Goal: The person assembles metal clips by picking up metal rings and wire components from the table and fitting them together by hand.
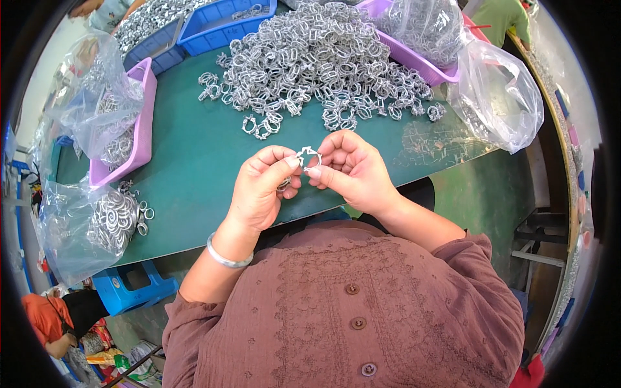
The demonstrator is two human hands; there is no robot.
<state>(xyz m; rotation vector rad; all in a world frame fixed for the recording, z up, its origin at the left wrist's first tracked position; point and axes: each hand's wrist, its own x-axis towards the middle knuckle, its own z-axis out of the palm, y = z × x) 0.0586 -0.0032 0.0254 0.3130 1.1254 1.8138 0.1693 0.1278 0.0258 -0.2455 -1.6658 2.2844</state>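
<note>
A silver metal ring (319,159) with small lugs on its rim is held up between my two hands, over the table's near edge. My left hand (262,183) pinches its left side with thumb and forefinger. Under those fingers part of another silver ring piece (283,185) shows, mostly hidden by the palm. On the other side, my right hand (354,169) grips the ring between thumb and fingers. Beyond both hands a large heap of similar silver ring pieces (317,61) covers the table, a few lying loose at its near edge.
The green tabletop (187,155) carries a lilac tray (147,116) and a plastic bag (61,226) of rings at left. Blue bins (207,29) stand at the back. Another lilac tray (414,59) and a clear bag (508,97) sit right. A blue stool (139,291) is below left.
</note>
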